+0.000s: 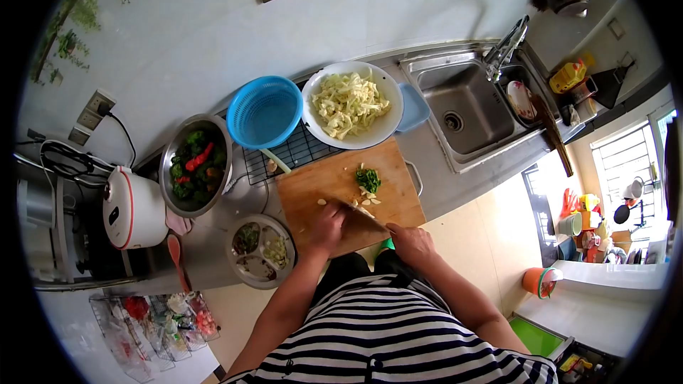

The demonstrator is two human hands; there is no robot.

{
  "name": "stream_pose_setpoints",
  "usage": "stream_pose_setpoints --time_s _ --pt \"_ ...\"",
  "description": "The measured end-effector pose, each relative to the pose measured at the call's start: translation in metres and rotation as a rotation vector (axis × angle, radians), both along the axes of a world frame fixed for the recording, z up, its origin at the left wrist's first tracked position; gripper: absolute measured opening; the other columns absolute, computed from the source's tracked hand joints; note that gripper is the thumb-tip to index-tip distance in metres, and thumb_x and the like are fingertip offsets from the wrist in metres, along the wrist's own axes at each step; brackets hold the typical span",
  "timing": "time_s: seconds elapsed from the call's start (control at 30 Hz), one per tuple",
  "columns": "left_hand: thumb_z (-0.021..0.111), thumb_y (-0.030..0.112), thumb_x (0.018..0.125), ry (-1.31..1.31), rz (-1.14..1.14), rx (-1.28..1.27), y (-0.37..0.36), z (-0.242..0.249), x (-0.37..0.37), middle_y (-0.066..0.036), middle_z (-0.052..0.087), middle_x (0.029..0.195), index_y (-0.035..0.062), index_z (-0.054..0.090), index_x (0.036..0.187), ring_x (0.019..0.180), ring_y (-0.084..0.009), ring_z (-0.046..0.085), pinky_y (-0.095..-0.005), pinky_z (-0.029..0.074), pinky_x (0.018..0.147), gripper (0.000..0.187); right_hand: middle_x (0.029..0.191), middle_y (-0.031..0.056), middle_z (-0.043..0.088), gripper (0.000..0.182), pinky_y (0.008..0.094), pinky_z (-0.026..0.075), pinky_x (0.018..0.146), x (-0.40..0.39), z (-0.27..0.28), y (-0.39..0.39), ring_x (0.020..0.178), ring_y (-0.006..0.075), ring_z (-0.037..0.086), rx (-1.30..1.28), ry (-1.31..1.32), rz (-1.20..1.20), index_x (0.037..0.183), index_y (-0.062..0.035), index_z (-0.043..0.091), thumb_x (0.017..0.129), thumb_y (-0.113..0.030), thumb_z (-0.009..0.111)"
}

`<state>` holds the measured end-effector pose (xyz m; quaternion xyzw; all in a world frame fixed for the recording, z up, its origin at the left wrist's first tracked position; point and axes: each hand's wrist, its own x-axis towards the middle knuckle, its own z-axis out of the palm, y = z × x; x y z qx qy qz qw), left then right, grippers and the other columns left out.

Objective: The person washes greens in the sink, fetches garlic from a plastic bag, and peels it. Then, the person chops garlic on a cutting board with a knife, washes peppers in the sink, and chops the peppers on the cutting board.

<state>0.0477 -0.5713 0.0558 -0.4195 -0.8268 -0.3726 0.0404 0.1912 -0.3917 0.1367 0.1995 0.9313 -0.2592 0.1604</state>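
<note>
Slanting across the lower middle of the cutting board (302, 185), a broad knife (366, 220) sits at the centre of the frame, its handle toward the lower right. The right hand (414, 244) has its fingers wrapped around that handle. The left hand (329, 229), bent inward, is at the blade's left end; its fingertips are too hidden to tell whether they pinch anything. Pale slices (365, 210) lie along the blade's upper edge, just below a small heap of chopped greens (368, 179). Above the board, at upper centre, a white basin (386, 87) holds cut pale vegetables (350, 105), with a blue colander (265, 112) just to its left. Farther left, a steel bowl (206, 122) contains dark green and red pieces. At the board's lower left, a divided plate (235, 259) carries chopped bits in its compartments. A white rice cooker (128, 206) occupies the left of the frame, near a reddish spoon (177, 259). Toward the upper right lies a metal sink (469, 110) under a faucet (504, 46).
</note>
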Motion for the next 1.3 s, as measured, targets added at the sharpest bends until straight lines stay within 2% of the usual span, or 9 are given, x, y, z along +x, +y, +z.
stream_pose_setpoints --time_s 0.07,0.23,0.37,0.43,0.67,0.9,0.97,1.1,1.3 --pt "0.065 0.002 0.076 -0.053 -0.002 0.025 0.001 0.003 0.002 -0.012 0.062 0.098 0.0027 0.067 0.095 0.092 -0.0306 0.06 -0.0362 0.05 0.077 0.018 0.085 0.0184 0.067 0.03 0.0464 0.051 0.069 0.007 0.015 0.002 0.079 0.0362 0.065 0.002 0.0 0.001 0.114 -0.0163 0.059 0.089 -0.021 0.044" --pt "0.061 0.001 0.077 -0.087 0.007 0.061 0.004 0.008 0.003 -0.012 0.062 0.099 0.0038 0.066 0.096 0.092 -0.0303 0.059 -0.0378 0.05 0.078 0.02 0.087 0.0184 0.067 0.029 0.0479 0.051 0.071 0.01 0.043 0.003 0.081 0.0363 0.065 0.023 -0.21 0.028 0.115 -0.0185 0.06 0.091 -0.023 0.043" --pt "0.061 0.0 0.077 -0.009 -0.005 0.004 0.0 -0.005 0.001 -0.011 0.061 0.101 0.0043 0.066 0.097 0.092 -0.0295 0.059 -0.0371 0.051 0.076 0.021 0.088 0.019 0.066 0.029 0.0485 0.05 0.072 0.001 0.003 0.001 0.081 0.0364 0.065 0.013 -0.13 0.006 0.115 -0.019 0.06 0.091 -0.026 0.045" --pt "0.064 0.001 0.076 -0.026 -0.006 -0.021 -0.002 -0.003 0.0 -0.011 0.061 0.099 0.0034 0.066 0.096 0.09 -0.0304 0.06 -0.0374 0.05 0.075 0.021 0.087 0.0198 0.066 0.029 0.0486 0.05 0.072 -0.002 -0.006 0.001 0.082 0.0366 0.064 -0.043 0.036 -0.059 0.115 -0.0192 0.06 0.091 -0.027 0.047" --pt "0.062 -0.001 0.075 -0.087 -0.029 0.073 0.0 0.0 0.002 -0.013 0.061 0.102 0.0047 0.066 0.099 0.091 -0.0304 0.059 -0.0377 0.051 0.074 0.024 0.082 0.0186 0.066 0.028 0.0488 0.05 0.069 0.017 0.033 0.007 0.078 0.0373 0.064 -0.012 -0.11 0.018 0.113 -0.0196 0.061 0.09 -0.025 0.046" --pt "0.061 0.0 0.076 0.029 -0.018 -0.005 -0.006 -0.015 0.002 -0.012 0.061 0.101 0.0046 0.065 0.099 0.092 -0.0304 0.059 -0.0372 0.05 0.076 0.024 0.084 0.0188 0.066 0.027 0.0482 0.051 0.069 0.004 0.003 0.002 0.078 0.0369 0.064 -0.014 -0.114 0.006 0.11 -0.019 0.062 0.09 -0.026 0.046" --pt "0.061 0.001 0.076 0.001 -0.03 -0.075 -0.007 -0.01 0.0 -0.012 0.06 0.1 0.0048 0.065 0.098 0.093 -0.0302 0.058 -0.0366 0.05 0.077 0.023 0.084 0.0189 0.066 0.027 0.048 0.051 0.07 0.002 -0.014 0.001 0.078 0.0373 0.064 -0.047 0.036 -0.031 0.11 -0.019 0.063 0.09 -0.028 0.048" --pt "0.062 -0.001 0.073 -0.039 -0.014 -0.018 -0.003 0.007 0.004 -0.012 0.062 0.092 0.0025 0.065 0.091 0.086 -0.0309 0.06 -0.0378 0.05 0.073 0.018 0.082 0.0198 0.066 0.027 0.0485 0.051 0.071 0.008 0.0 0.006 0.077 0.0376 0.064 -0.073 0.053 -0.105 0.11 -0.0194 0.063 0.089 -0.029 0.05" --pt "0.061 -0.001 0.075 -0.06 -0.01 0.092 -0.001 0.0 0.002 -0.012 0.063 0.09 0.0024 0.068 0.089 0.085 -0.0307 0.061 -0.0384 0.05 0.072 0.017 0.082 0.0208 0.065 0.025 0.0495 0.051 0.069 0.018 0.014 0.01 0.077 0.039 0.064 -0.039 -0.089 0.016 0.105 -0.0162 0.064 0.088 -0.028 0.05"
